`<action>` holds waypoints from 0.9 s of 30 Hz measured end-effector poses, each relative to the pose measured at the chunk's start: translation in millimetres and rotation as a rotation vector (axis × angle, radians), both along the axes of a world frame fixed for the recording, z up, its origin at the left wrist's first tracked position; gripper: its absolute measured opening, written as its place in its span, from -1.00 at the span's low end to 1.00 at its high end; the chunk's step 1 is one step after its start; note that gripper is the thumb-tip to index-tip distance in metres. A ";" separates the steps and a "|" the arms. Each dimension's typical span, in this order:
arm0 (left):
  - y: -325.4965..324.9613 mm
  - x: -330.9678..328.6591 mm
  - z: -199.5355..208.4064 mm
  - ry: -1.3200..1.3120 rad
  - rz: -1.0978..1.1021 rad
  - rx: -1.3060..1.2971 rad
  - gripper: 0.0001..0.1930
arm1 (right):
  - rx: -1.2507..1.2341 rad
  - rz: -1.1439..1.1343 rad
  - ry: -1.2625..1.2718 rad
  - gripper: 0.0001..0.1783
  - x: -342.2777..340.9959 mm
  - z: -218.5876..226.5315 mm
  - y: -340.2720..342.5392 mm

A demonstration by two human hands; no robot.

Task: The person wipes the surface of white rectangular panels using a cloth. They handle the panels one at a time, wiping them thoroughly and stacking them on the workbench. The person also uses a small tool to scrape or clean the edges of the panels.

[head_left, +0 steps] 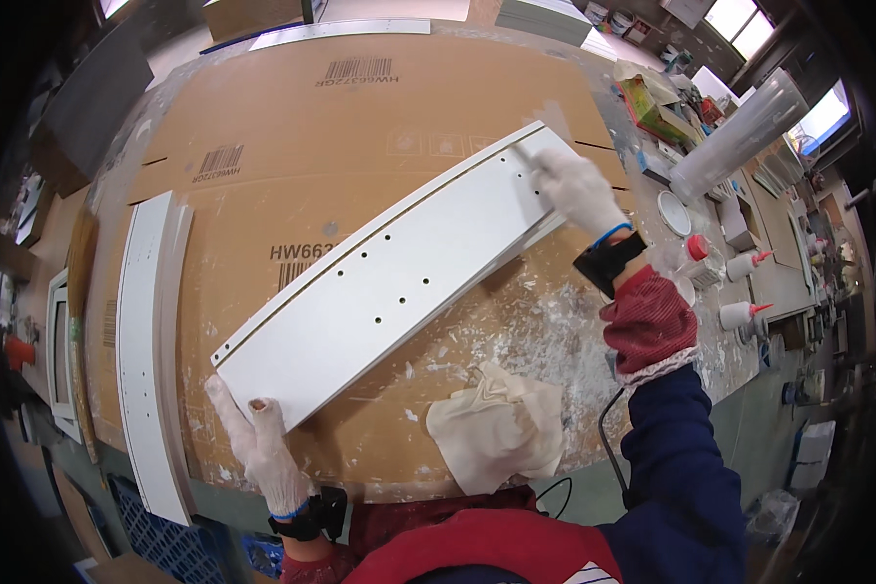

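Observation:
A long white panel (399, 273) with a groove along its far edge and several small dark holes lies slantwise on the cardboard-covered table. My left hand (263, 448), in a white glove with a bare thumb tip, grips the panel's near left end. Over the far right end is my right hand (579, 190), also gloved. Its fingers are curled in and smeared by motion; what they hold, if anything, cannot be made out. A crumpled cream cloth (496, 423) rests by the table's front edge, below the panel.
Stacked narrow white boards (151, 360) lie at the left. Flat brown cardboard (438, 97) covers the table, with white flakes scattered near the right. Along the right side stand glue bottles with red tips (740, 313), a round white lid (674, 212) and a roll of clear film (740, 136).

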State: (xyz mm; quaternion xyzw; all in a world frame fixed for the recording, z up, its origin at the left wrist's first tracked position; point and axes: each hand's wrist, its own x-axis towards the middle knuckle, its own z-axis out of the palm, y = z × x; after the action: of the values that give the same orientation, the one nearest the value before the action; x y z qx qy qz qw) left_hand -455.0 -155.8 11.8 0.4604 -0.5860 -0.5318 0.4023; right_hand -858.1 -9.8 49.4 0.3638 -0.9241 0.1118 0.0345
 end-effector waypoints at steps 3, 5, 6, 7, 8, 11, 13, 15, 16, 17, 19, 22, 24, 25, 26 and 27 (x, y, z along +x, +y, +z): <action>0.3 -2.9 4.3 -0.026 0.020 0.014 -0.28 | -0.067 -0.077 0.045 -0.75 -21.1 -12.2 1.4; 3.7 -10.8 11.8 -0.013 0.031 0.068 -0.35 | 0.037 -0.278 0.190 -0.75 -75.6 -19.5 20.4; 3.2 -14.8 12.5 -0.005 0.024 0.062 -0.36 | 0.087 -0.379 0.243 -0.74 -104.5 -24.9 32.5; 3.7 -14.9 12.1 -0.006 0.026 0.059 -0.37 | 0.088 -0.393 0.219 -0.73 -120.7 -25.1 35.9; 3.6 -13.6 11.0 -0.009 0.027 0.054 -0.38 | 0.088 -0.410 0.193 -0.72 -132.5 -24.6 38.2; -4.2 1.4 -7.7 -0.028 0.021 0.001 -0.41 | 0.034 -0.275 0.185 -0.69 -111.8 -15.5 6.5; -6.8 9.7 -14.6 -0.096 0.003 0.025 -0.41 | -0.042 -0.291 0.095 -0.71 -90.5 -4.0 -9.2; -8.0 8.1 -15.1 -0.118 0.011 -0.002 -0.42 | -0.123 -0.377 -0.085 -0.67 -94.9 -0.5 -7.3; -7.3 3.4 -13.8 -0.107 0.032 -0.040 -0.42 | -0.170 -0.389 -0.165 -0.66 -98.0 0.1 -4.5; -7.1 0.7 -13.2 -0.095 0.054 -0.079 -0.42 | -0.195 -0.380 -0.183 -0.65 -100.8 0.4 -1.8; -13.1 12.0 -20.8 0.109 -0.057 0.015 -0.43 | -0.228 -0.366 -0.230 -0.64 -94.8 4.7 5.6; -9.5 17.0 -16.2 0.044 0.013 -0.008 -0.46 | -0.178 -0.245 -0.270 -0.66 -91.9 9.0 4.2; -12.3 27.9 -16.6 -0.232 0.040 -0.223 -0.47 | -0.290 -0.199 -0.403 -0.71 -77.7 9.9 6.5; -22.9 48.4 -25.9 -0.425 0.000 -0.401 -0.46 | -0.345 -0.180 -0.468 -0.73 -69.6 9.0 11.1; -31.4 70.5 -33.2 -0.620 -0.038 -0.578 -0.46 | -0.437 -0.163 -0.586 -0.75 -64.9 5.9 15.8; -33.9 91.6 -38.9 -0.599 -0.039 -0.526 -0.46 | -0.531 -0.149 -0.703 -0.77 -61.7 1.7 23.0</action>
State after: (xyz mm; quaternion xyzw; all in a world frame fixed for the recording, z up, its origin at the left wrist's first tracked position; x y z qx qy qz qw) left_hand -363.4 -189.7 -27.1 0.4652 -0.8021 -0.2133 0.3077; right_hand -919.7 13.2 51.1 0.2146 -0.8427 0.4592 -0.1817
